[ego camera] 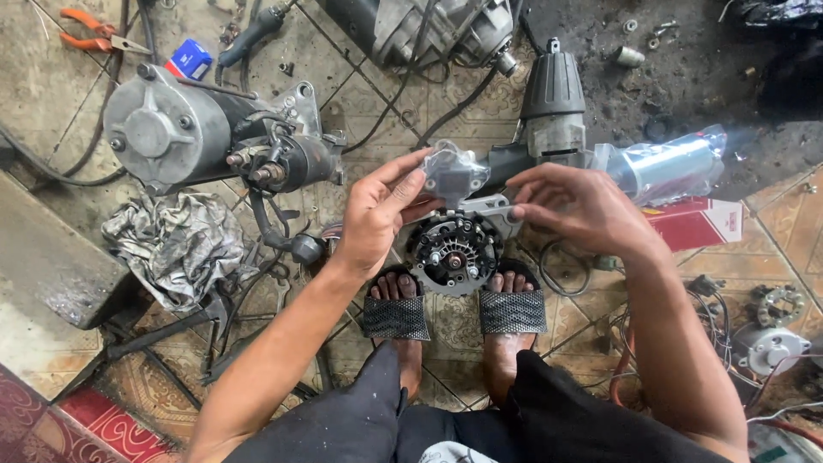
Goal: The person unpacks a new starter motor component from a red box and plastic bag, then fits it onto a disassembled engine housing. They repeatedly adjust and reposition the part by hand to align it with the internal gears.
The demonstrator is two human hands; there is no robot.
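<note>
Both hands pinch a small bagged part point(454, 169) right above the alternator point(453, 246): left hand point(377, 214) fingers closed on it, right hand point(576, 206) gripping its edge. Slippery plastic, so it might drop into the alternator.

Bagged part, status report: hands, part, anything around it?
Left hand and right hand both pinch the small bagged part. Alternator directly below. Nothing obstructing.

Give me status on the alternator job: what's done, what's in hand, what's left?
Done: the alternator sits on the floor with its back open, inner parts exposed. In hand: the left hand and right hand hold a small part in a clear bag above it. Left: the part is still bagged, not fitted; no back cover is on.
</note>
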